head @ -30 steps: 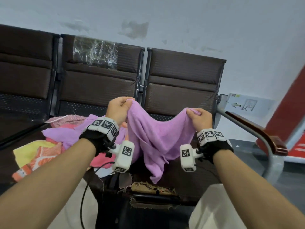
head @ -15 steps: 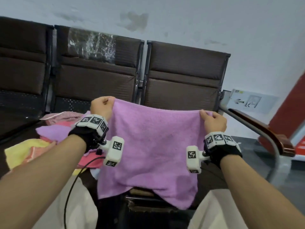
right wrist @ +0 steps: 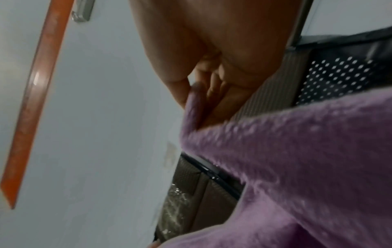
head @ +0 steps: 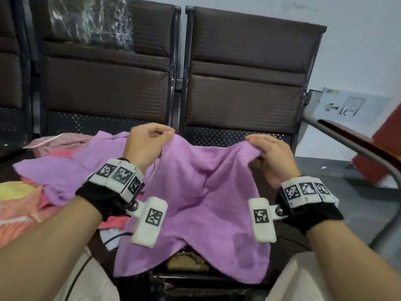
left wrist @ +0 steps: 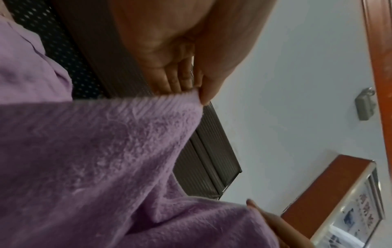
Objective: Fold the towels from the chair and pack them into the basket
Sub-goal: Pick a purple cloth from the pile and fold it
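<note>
A purple towel (head: 201,198) hangs between my two hands over the front of the right-hand chair seat, sagging in the middle. My left hand (head: 149,140) pinches its upper left corner; the left wrist view shows thumb and fingers (left wrist: 199,90) nipping the towel (left wrist: 95,159) edge. My right hand (head: 267,153) grips the upper right corner, with the fingers (right wrist: 212,94) curled over the towel (right wrist: 307,159) edge. A pile of other towels (head: 39,187), purple, pink, orange and yellow, lies on the seat to the left. No basket is in view.
A row of dark brown chairs (head: 249,83) stands against a pale wall. A metal armrest with a wooden top (head: 358,140) runs along the right. The seat's torn front edge (head: 186,261) shows below the towel. A cable (head: 112,237) trails from my left wrist.
The towel was bunched, then stretched flat and high between my hands. Now both hands have come down and closer together, so the towel sags and drapes over the seat front.
</note>
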`<state>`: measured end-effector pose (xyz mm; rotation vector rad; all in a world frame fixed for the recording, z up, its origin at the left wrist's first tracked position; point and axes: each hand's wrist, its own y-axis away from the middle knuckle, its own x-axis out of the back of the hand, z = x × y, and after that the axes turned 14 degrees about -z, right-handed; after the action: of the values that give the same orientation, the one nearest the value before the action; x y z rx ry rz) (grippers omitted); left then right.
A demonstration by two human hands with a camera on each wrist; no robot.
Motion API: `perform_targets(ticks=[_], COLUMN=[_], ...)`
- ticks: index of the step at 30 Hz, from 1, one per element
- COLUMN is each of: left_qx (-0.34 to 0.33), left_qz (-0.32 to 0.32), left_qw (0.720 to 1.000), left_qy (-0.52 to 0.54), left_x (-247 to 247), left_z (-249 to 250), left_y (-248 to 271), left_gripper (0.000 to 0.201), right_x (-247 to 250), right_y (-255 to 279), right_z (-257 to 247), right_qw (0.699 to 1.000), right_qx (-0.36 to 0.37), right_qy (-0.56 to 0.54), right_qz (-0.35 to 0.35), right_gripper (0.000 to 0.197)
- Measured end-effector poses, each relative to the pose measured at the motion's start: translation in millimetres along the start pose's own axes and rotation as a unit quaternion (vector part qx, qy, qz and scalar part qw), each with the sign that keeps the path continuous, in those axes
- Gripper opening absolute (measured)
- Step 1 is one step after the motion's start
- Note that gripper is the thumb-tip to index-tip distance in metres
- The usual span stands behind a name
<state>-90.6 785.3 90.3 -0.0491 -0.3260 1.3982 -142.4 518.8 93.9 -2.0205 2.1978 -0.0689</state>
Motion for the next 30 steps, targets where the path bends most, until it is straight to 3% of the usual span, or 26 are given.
perform_targets(ticks=[3, 5, 8, 11, 12, 15, 17, 25, 30], left_qx=[0.001, 0.008, 0.026, 0.044, 0.045, 0.053, 0.065, 0.094, 0.101], left_qz=[-0.012, -0.032, -0.055, -0.074, -0.083, -0.123, -0.143, -0.22, -0.251], left_qw=[1.0, 0.999, 0.998, 0.995, 0.995, 0.99, 0.985, 0.96, 0.946], left_qy=[0.011, 0.019, 0.03, 0.041, 0.038, 0.048, 0.077, 0.149, 0.178], left_x=[-7.1, -13.7, -19.6, -24.0, -25.6, -32.0, -35.7, -45.3, -40.1], left_z=[4.7, 7.9, 9.4, 5.4, 4.3, 5.2, 5.7, 10.1, 16.0], left_y=[10.1, 16.4, 20.3, 24.1, 25.2, 28.2, 30.1, 45.9, 48.0], left_gripper=[0.007, 0.006, 0.007, 0.004, 0.004, 0.004, 0.004, 0.003, 0.025], right_x=[-14.4, -20.3, -24.3, -27.3, -30.4, -43.2, -51.4, -61.2, -60.6], right_y=[8.9, 12.3, 15.5, 20.3, 22.5, 30.4, 33.7, 34.6, 34.0], right_z=[-5.7, -3.0, 6.9, 9.2, 7.9, 2.4, 1.1, 9.3, 10.2], right_qw=[0.981, 0.96, 0.931, 0.848, 0.846, 0.892, 0.907, 0.908, 0.906], right_qx=[-0.034, -0.053, -0.012, 0.055, 0.076, 0.121, 0.125, 0.119, 0.113], right_qy=[0.014, 0.047, 0.269, 0.491, 0.486, 0.358, 0.321, 0.372, 0.388], right_qz=[-0.193, -0.272, -0.247, -0.193, -0.204, -0.25, -0.241, -0.15, -0.13], right_gripper=[0.017, 0.025, 0.021, 0.002, 0.003, 0.01, 0.008, 0.012, 0.013])
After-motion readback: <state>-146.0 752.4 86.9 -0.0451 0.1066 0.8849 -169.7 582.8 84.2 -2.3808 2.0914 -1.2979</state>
